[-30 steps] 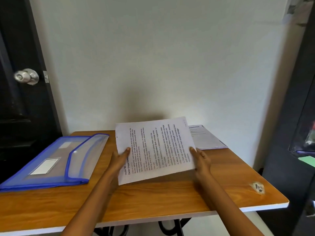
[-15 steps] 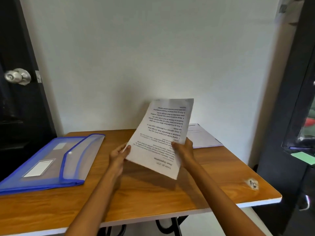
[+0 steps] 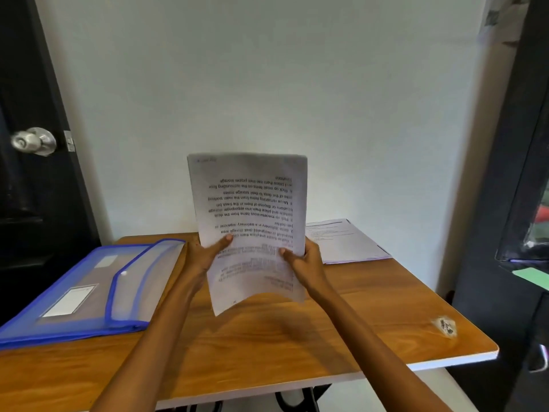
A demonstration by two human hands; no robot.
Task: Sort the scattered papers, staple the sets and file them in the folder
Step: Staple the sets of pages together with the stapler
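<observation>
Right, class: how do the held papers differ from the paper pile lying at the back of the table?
The held papers stand upright above the table, printed text upside down; the paper pile lies flat. The left hand and right hand grip the held papers; nothing touches the pile. Both are white printed sheets.

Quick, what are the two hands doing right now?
Left hand: closed on the left edge of the printed paper, thumb on the front.
Right hand: closed on the paper's right edge, holding it upright above the table.
</observation>
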